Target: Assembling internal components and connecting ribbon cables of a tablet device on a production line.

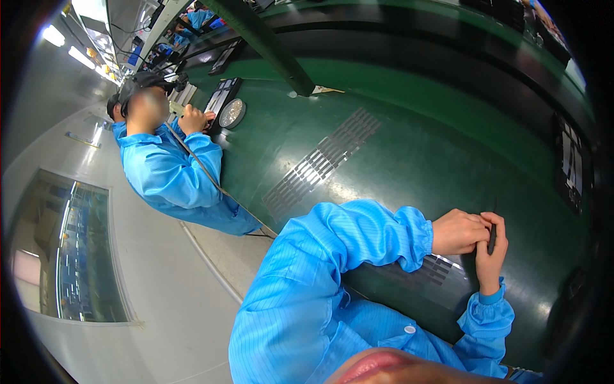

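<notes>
My left hand point(457, 231) and my right hand point(490, 248) meet above the green work table at the right. A slim dark tool point(492, 239), pen-like in shape, is gripped in my right hand; its exact kind cannot be made out. The fingers of my left hand are curled together against the right fingertips, and whatever they pinch is hidden. Just below my hands lies a sheet of dark rectangular pieces point(438, 271), partly covered by my left sleeve.
Another sheet of dark and shiny rectangular pieces point(323, 161) lies on the green table point(396, 166). A green post point(268, 45) rises at the back. A co-worker in blue point(173, 163) works at the left beside a round dish point(232, 114). A black tray point(569, 160) lies far right.
</notes>
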Motion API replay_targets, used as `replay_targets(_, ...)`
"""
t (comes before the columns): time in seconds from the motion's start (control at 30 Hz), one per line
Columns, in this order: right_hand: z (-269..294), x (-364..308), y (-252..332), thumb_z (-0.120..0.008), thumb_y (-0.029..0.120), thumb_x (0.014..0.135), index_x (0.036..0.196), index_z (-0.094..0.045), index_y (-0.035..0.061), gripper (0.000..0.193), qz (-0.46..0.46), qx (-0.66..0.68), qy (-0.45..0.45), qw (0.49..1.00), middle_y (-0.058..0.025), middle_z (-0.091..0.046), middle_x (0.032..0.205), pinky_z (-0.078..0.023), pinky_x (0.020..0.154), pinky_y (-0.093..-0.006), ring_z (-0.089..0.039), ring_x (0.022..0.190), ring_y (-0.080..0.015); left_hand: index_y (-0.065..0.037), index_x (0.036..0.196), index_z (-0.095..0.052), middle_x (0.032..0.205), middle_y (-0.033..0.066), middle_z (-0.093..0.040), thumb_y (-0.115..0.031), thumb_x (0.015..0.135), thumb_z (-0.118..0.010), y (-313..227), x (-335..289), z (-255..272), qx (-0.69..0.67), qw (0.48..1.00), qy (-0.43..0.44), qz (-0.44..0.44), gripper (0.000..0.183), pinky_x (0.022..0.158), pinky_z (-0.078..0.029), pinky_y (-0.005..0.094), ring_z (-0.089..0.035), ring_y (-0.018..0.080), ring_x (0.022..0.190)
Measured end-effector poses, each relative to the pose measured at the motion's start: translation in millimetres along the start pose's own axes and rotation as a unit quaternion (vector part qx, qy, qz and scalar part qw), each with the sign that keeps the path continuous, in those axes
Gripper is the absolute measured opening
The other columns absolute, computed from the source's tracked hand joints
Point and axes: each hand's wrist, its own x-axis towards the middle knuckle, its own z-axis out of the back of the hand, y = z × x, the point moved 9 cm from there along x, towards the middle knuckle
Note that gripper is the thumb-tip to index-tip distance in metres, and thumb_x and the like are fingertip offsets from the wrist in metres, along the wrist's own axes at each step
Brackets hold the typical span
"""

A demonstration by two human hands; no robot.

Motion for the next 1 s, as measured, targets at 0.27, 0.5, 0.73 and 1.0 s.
replay_targets(0.27, 5, -1, 1, -0.046, -0.002, 0.081, 0.112, -0.056, -0.0006, 0.032, 0.001, 0.002, -0.001, 1.000, -0.0105, -0.063, 0.101, -0.045, 0.091, -0.0290, -0.061, 0.098, -0.0190, -0.008, 0.082, -0.061, 0.091, 0.0068, -0.068, -0.011, 0.073, -0.068, -5, 4, 1, -0.002, 1.000, 0.003, 0.003, 0.012, 0.073, -0.057, 0.0368, -0.068, 0.0263, 0.090)
replay_targets(0.5, 10, -2, 10, -0.050, -0.011, 0.082, 0.108, -0.057, 0.0022, 0.030, 0.046, -0.022, -0.024, 0.998, -0.0115, -0.068, 0.096, -0.050, 0.084, -0.0295, -0.066, 0.093, -0.0202, -0.009, 0.085, -0.062, 0.090, 0.0058, -0.068, -0.008, 0.072, -0.067, -10, 6, 4, -0.008, 1.000, -0.012, -0.008, 0.013, 0.071, -0.057, 0.0360, -0.068, 0.0252, 0.090)
replay_targets(0.73, 11, -2, 12, -0.046, -0.012, 0.080, 0.108, -0.057, 0.0020, 0.034, 0.047, -0.018, -0.023, 0.998, -0.0120, -0.067, 0.097, -0.050, 0.085, -0.0295, -0.065, 0.093, -0.0203, -0.009, 0.085, -0.062, 0.090, 0.0058, -0.068, -0.007, 0.072, -0.067, -10, 7, 3, -0.012, 1.000, -0.013, -0.004, 0.014, 0.071, -0.057, 0.0359, -0.068, 0.0251, 0.090)
replay_targets(1.0, 11, -1, 4, -0.045, -0.003, 0.080, 0.112, -0.056, -0.0006, 0.035, -0.002, -0.007, 0.000, 1.000, -0.0102, -0.062, 0.102, -0.045, 0.091, -0.0283, -0.059, 0.099, -0.0186, -0.009, 0.087, -0.063, 0.093, 0.0060, -0.069, -0.008, 0.072, -0.068, -11, 10, 6, -0.010, 1.000, -0.006, 0.001, 0.016, 0.072, -0.057, 0.0362, -0.068, 0.0250, 0.092)
